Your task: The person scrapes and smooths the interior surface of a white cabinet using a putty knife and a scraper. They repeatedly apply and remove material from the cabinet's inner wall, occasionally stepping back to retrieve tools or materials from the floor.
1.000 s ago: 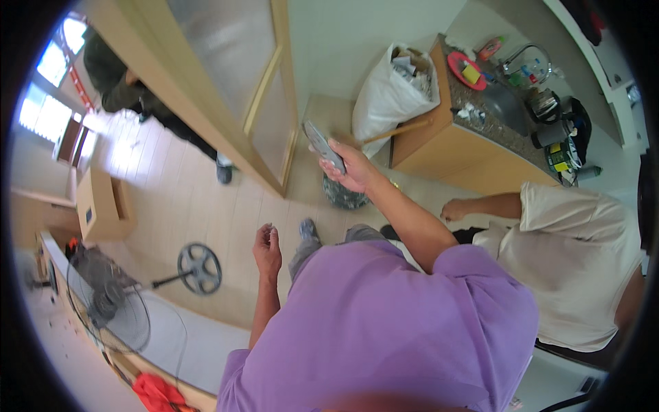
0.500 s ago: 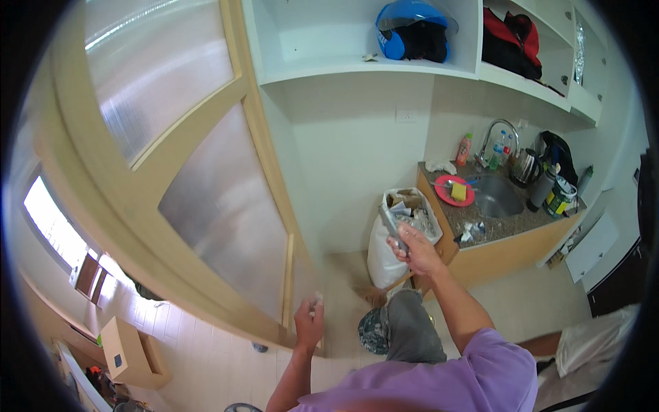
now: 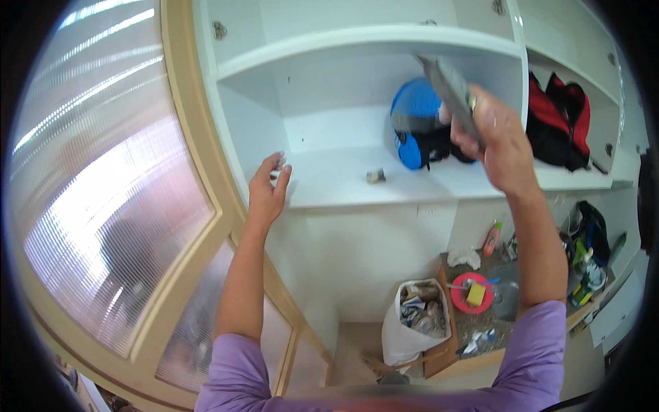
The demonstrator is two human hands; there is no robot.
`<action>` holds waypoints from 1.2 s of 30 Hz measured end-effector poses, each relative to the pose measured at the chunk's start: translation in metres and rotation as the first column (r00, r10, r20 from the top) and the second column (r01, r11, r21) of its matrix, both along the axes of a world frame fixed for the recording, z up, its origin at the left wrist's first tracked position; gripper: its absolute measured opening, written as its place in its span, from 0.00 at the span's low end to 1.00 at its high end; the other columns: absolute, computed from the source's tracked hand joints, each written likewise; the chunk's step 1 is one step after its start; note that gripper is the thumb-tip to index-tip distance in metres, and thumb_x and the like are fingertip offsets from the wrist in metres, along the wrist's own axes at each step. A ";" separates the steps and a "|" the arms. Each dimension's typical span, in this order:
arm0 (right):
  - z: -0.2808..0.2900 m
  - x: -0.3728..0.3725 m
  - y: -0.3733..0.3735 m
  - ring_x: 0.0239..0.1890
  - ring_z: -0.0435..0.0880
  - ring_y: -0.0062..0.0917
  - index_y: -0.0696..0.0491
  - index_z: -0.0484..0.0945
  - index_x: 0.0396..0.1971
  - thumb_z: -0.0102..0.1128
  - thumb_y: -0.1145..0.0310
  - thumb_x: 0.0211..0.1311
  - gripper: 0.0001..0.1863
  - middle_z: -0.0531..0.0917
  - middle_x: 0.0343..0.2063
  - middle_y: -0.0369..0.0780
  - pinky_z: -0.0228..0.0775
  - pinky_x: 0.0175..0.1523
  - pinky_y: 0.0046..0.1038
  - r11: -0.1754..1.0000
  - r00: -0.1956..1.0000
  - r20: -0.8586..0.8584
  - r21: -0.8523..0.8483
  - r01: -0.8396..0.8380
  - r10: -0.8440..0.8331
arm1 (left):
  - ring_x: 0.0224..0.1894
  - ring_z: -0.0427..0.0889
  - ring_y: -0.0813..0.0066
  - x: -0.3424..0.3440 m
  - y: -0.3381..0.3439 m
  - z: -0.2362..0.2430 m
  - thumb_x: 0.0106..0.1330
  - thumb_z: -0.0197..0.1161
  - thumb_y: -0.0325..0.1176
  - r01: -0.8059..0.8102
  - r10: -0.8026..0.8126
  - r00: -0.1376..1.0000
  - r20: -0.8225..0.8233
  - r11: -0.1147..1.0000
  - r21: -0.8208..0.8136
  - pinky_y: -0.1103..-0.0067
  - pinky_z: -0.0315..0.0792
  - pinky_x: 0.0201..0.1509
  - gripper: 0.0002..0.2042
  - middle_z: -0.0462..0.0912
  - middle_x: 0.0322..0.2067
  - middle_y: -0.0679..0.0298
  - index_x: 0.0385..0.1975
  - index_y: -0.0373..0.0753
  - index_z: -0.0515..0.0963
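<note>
Raised before the upper cupboard, my right hand [image 3: 504,141] is closed around a grey utility knife [image 3: 449,93], its pointed end up and to the left. Behind the knife a blue helmet [image 3: 415,103] lies on the white shelf [image 3: 329,192], partly hidden by my hand. My left hand [image 3: 268,189] is up at the left end of that shelf, beside the wood-framed door. Its fingers are curled toward the thumb, with a small whitish bit between them that is too small to name. A small crumpled scrap [image 3: 375,176] rests near the shelf's front edge.
The tall door [image 3: 185,103] with ribbed translucent panels stands close on my left. A red and black bag [image 3: 563,123] fills the right compartment. Below are a white sack of rubbish [image 3: 405,336] and a counter with a red plate [image 3: 463,302], a yellow sponge [image 3: 475,295] and a sink [image 3: 506,292].
Both hands have risen from low in front of me to shelf height, the right one still gripping the utility knife. My view has tilted up toward the cupboard.
</note>
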State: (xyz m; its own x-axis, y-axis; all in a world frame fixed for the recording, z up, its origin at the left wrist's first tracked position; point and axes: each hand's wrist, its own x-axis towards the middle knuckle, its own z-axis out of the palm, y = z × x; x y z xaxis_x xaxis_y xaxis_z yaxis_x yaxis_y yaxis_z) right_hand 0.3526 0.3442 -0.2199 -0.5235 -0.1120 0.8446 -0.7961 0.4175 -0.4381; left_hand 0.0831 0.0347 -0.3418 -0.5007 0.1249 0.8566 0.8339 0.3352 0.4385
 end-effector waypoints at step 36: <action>0.287 -0.532 -0.075 0.33 0.86 0.42 0.54 0.73 0.51 0.38 0.45 0.81 0.26 0.85 0.26 0.45 0.78 0.41 0.45 -0.136 0.656 -0.633 0.754 0.643 -0.411 | 0.48 0.83 0.48 -0.075 -0.018 0.005 0.63 0.70 0.36 -0.061 0.113 0.975 0.193 0.965 -0.254 0.61 0.78 0.52 0.20 0.83 0.45 0.47 0.53 0.34 0.79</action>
